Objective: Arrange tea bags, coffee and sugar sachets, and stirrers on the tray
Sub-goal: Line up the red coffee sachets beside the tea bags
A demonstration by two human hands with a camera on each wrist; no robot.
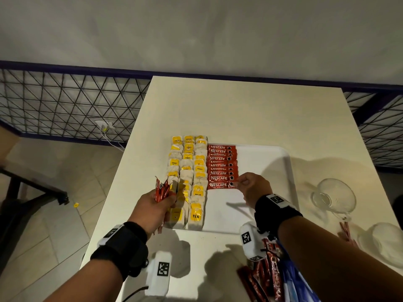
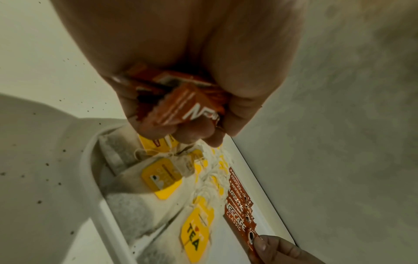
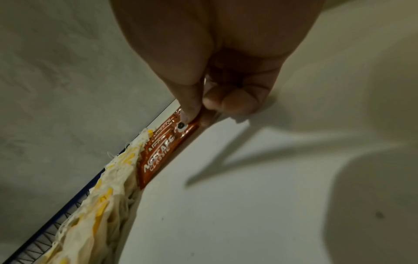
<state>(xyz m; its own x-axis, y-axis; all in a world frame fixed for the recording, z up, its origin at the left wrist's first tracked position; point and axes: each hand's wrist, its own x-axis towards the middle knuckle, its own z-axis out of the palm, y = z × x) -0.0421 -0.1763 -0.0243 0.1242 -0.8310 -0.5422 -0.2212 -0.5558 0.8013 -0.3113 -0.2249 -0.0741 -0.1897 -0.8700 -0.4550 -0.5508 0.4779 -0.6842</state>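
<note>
A white tray [image 1: 272, 153] lies on the table. Three columns of tea bags [image 1: 187, 171] with yellow tags fill its left part. Beside them runs a column of red coffee sachets [image 1: 221, 165]. My right hand [image 1: 254, 188] pinches the right end of the nearest coffee sachet [image 1: 219, 185], which lies flat on the tray; the wrist view shows the thumb on that sachet [image 3: 162, 157]. My left hand [image 1: 156, 207] hovers over the tea bags' near left corner and grips a bunch of red coffee sachets [image 1: 162, 190], seen close as a bunch of sachets [image 2: 181, 105].
More red sachets and a blue-white packet [image 1: 274, 277] lie at the table's near edge under my right forearm. A glass cup [image 1: 334, 196] and a second glass vessel [image 1: 383, 243] stand right of the tray, with thin red sticks [image 1: 346, 233] between them. A wire fence [image 1: 65, 105] runs behind.
</note>
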